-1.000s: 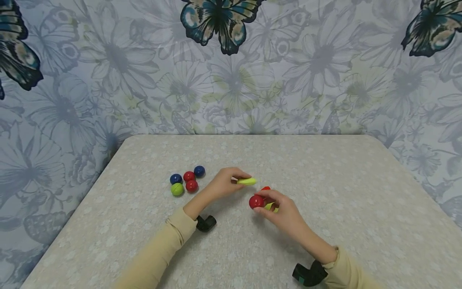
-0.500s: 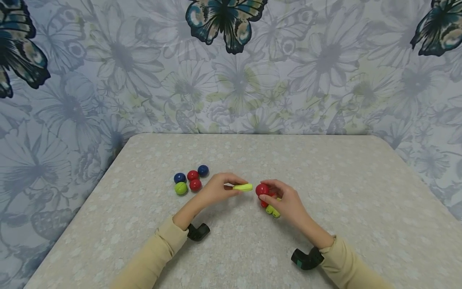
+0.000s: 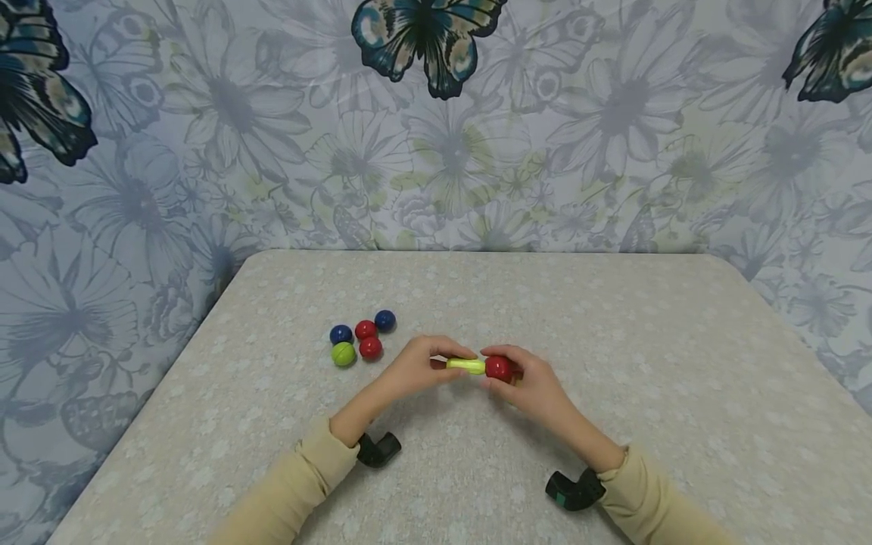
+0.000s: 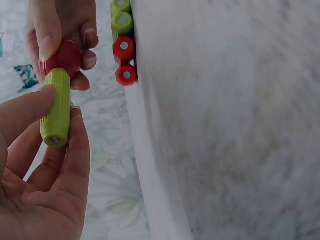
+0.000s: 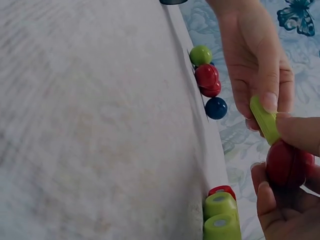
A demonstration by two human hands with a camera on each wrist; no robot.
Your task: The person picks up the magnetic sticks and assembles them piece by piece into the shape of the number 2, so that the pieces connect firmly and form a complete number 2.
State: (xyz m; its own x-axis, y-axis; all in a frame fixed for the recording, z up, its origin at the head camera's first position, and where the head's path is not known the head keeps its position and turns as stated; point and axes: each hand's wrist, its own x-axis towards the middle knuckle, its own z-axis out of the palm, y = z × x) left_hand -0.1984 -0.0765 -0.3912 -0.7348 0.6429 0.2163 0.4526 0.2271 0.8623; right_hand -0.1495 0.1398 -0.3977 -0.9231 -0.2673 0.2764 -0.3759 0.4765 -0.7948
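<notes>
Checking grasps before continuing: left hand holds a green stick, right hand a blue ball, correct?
Not blue: the right hand holds a red ball, as the right wrist view shows. The left hand does hold a green stick.

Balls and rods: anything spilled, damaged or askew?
Nothing stands out: five balls sit grouped, other rods lie side by side, and the left hand holds a green rod against the red ball in the right hand.

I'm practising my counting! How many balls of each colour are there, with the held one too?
Glossy red round balls: 3, including the held one
Glossy dark-blue round balls: 2
Glossy lime-green round ball: 1
Total: 6
</notes>
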